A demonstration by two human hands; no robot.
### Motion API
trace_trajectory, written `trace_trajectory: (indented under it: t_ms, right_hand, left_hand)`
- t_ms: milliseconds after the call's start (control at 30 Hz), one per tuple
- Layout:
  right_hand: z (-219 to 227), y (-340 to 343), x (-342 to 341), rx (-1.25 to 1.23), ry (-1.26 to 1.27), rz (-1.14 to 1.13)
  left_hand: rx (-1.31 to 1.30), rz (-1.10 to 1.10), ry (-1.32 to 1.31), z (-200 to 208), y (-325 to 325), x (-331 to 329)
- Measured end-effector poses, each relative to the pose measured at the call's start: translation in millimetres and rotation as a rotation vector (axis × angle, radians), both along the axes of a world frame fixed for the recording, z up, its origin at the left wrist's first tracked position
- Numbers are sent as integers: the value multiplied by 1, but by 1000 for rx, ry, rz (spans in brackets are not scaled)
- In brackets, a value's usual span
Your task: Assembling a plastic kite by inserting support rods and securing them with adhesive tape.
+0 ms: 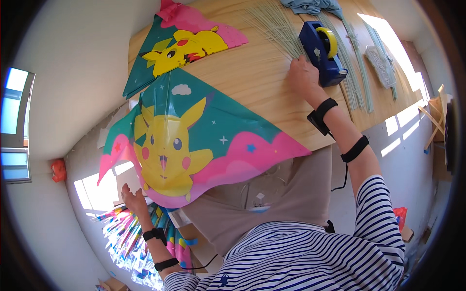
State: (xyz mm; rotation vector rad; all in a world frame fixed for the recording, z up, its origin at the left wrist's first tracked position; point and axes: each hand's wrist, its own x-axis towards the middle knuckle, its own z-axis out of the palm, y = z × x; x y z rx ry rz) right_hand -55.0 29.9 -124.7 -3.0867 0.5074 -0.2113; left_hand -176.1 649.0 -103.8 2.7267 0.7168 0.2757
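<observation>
A kite sheet [228, 140] in green and pink, printed with a yellow cartoon character, lies on the near left of the table and hangs over its edge. My left hand [134, 200] is below the sheet's hanging lower edge, fingers apart and holding nothing I can see. Across the table my right hand [305, 77] has its fingers closed at the near ends of a fanned bunch of thin pale rods [276, 30]. How many rods it grips is hidden. Right beside that hand stands a blue tape dispenser [318, 56] with a yellow roll of tape [328, 41].
More kite sheets [204, 44] are piled at the table's far left. Further thin rods [352, 82], a clear plastic pack [380, 65] and a blue-grey cloth [315, 6] lie on the wooden table [272, 97]. Many colourful packaged kites [136, 237] sit low at my left.
</observation>
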Motion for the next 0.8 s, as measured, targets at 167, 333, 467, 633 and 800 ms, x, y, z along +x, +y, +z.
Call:
trace_trajectory:
  t_ms: [167, 333, 467, 633, 800]
  right_hand:
    - [-3, 1, 24, 31, -1, -80]
    - [3, -7, 28, 188, -5, -70]
    - [7, -13, 21, 243, 11, -76]
    - [19, -21, 12, 338, -4, -161]
    - [23, -32, 2, 532, -11, -221]
  left_hand:
    - [-76, -565, -114, 28, -132, 17]
    - [16, -1047, 81, -1, -245, 30]
    - [59, -1155, 173, -5, -264, 19]
    - [48, -1232, 213, 0, -252, 0]
    - [47, -1231, 217, 2, -254, 0]
